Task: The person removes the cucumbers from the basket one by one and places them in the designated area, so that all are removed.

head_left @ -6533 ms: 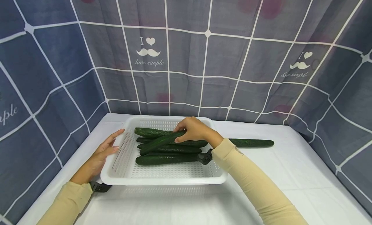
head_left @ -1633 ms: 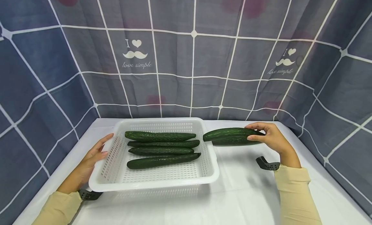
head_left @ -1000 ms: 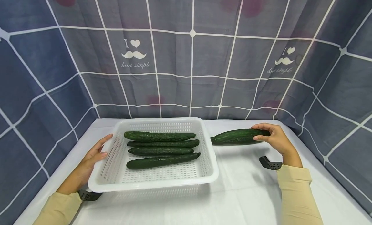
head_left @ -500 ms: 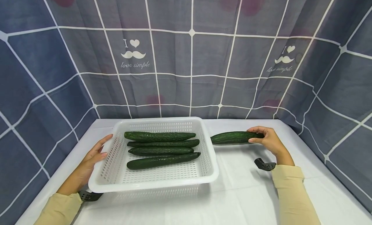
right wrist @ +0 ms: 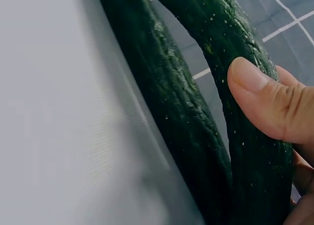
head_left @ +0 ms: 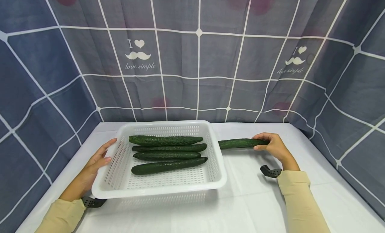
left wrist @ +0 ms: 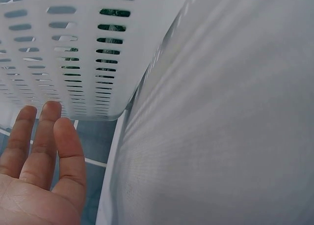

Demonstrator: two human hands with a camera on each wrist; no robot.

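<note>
To the right of the white basket (head_left: 159,192), my right hand (head_left: 272,146) pinches the right end of a curved cucumber (right wrist: 255,161) between thumb and fingers. A second cucumber (right wrist: 167,87) lies on the table beside it in the right wrist view. From the head, the two overlap as one dark green length (head_left: 234,143), its left end behind the basket's rim. Several cucumbers (head_left: 168,166) lie lengthwise in the basket. My left hand (head_left: 93,167) is at the basket's left wall, fingers extended; in the left wrist view fingertips (left wrist: 50,108) are at its slotted side.
A white cloth (head_left: 246,199) covers the table. A grey-blue checked curtain (head_left: 180,59) closes off the back and both sides. Black wrist mounts (head_left: 270,171) sit below each hand.
My right hand has carried a cucumber out of the basket to the right, then lowered it by the one on the table and shifted slightly left. My left hand stays by the basket.
</note>
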